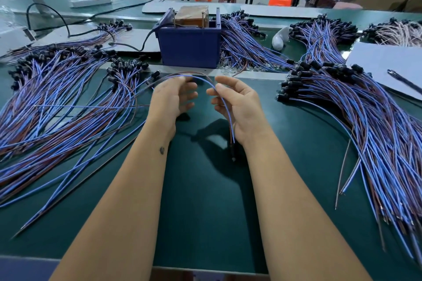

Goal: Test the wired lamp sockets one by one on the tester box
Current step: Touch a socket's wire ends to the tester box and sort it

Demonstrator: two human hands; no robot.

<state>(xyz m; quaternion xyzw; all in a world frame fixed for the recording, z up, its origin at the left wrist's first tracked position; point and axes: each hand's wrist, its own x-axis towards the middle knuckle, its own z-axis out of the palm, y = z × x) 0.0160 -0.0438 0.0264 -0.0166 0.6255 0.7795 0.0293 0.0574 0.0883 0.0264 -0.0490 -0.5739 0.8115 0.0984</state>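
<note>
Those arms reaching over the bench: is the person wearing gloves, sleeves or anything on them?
No. The left hand and right hand are bare, without gloves, rings or a watch. Both forearms are bare, no sleeves in view. The only marking is a small dark tattoo near the left wrist.

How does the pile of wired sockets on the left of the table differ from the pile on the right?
The left pile lies fanned out, its black sockets toward the far left edge; the right pile sweeps in a curve, with its sockets facing the table's middle. The left pile's wire ends run toward the left forearm, while the right pile's ends trail to the near right corner. A white sheet borders only the right pile. Both hold blue and brown wires with black sockets on the green table.
</note>
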